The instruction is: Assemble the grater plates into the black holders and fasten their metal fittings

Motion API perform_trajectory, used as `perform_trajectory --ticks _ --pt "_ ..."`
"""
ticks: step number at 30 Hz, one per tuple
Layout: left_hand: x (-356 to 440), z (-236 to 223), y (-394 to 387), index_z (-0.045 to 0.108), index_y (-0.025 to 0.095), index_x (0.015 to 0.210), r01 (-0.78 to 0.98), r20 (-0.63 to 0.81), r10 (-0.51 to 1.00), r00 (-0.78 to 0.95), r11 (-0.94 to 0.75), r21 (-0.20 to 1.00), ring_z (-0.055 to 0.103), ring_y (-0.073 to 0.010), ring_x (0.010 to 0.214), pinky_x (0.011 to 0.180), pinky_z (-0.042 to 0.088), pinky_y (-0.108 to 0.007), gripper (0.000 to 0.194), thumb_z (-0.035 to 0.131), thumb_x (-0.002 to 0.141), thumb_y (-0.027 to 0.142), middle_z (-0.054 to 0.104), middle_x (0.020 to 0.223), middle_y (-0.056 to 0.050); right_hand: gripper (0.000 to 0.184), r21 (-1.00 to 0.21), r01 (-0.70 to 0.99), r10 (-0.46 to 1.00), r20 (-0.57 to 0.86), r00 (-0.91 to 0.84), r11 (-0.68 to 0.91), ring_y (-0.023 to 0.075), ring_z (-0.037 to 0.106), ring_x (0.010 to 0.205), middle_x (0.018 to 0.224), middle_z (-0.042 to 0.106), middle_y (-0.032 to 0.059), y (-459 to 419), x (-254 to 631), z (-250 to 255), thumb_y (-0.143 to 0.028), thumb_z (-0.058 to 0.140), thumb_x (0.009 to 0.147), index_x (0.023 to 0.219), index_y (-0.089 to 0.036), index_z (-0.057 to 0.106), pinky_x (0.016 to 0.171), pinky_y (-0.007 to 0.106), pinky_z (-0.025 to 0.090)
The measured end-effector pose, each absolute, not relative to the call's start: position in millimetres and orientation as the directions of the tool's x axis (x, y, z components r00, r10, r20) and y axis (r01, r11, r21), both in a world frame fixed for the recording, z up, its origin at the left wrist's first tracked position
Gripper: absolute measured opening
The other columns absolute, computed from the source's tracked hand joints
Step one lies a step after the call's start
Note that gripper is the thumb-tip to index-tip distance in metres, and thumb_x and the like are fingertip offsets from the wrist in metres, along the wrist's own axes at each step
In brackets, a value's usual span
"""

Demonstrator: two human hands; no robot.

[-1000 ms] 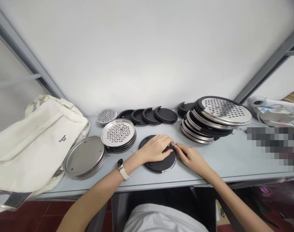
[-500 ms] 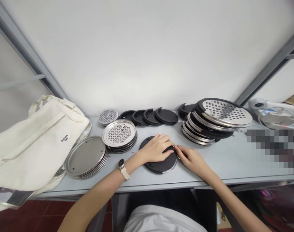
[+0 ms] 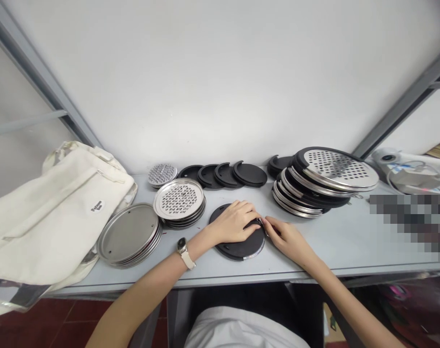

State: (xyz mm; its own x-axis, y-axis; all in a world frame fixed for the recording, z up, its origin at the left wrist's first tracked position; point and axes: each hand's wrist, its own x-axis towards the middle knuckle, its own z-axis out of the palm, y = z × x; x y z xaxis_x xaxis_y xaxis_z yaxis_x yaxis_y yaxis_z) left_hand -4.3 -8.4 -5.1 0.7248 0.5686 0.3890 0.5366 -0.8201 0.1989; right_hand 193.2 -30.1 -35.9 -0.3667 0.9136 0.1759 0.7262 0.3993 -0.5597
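A black round disc [image 3: 241, 246] with a thin metal rim lies flat on the grey table [image 3: 350, 241] in front of me. My left hand [image 3: 234, 221] rests on top of it, fingers curled down, pressing it. My right hand [image 3: 285, 237] is at the disc's right edge, fingers pinched on a small metal part there that I cannot make out. The two hands' fingertips meet at that edge.
Left of the disc lie a stack of plain steel plates [image 3: 127, 235], a stack of perforated steel plates [image 3: 178, 198] and a small perforated disc [image 3: 162, 174]. Black discs [image 3: 237, 174] line the wall. A tall mixed stack [image 3: 324, 179] stands right. A white bag [image 3: 42, 212] sits far left.
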Motion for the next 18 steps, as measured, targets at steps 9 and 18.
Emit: perform_trajectory --ticks 9,18 --pt "-4.4 -3.6 -9.4 0.06 0.015 0.103 0.544 0.377 0.57 0.73 -0.819 0.185 0.051 -0.0199 0.097 0.086 0.039 -0.033 0.021 0.05 0.091 0.028 0.057 0.098 -0.006 0.035 -0.559 0.708 0.899 0.197 -0.392 0.431 0.0142 0.05 0.052 0.061 0.057 0.0004 -30.7 193.3 -34.0 -0.039 0.03 0.096 0.072 -0.021 0.048 0.053 0.024 0.031" --pt "-4.6 -4.4 -9.9 0.058 0.016 0.109 0.531 0.375 0.566 0.734 -0.823 0.201 0.051 -0.0205 0.098 0.087 0.04 -0.034 0.023 0.049 0.091 0.027 0.056 0.099 -0.007 0.029 -0.579 0.677 0.882 0.185 -0.433 0.454 0.0117 0.04 0.048 0.053 0.044 -0.0043 -32.8 195.1 -32.6 -0.036 0.036 0.092 0.068 -0.022 0.04 0.05 0.024 0.029"
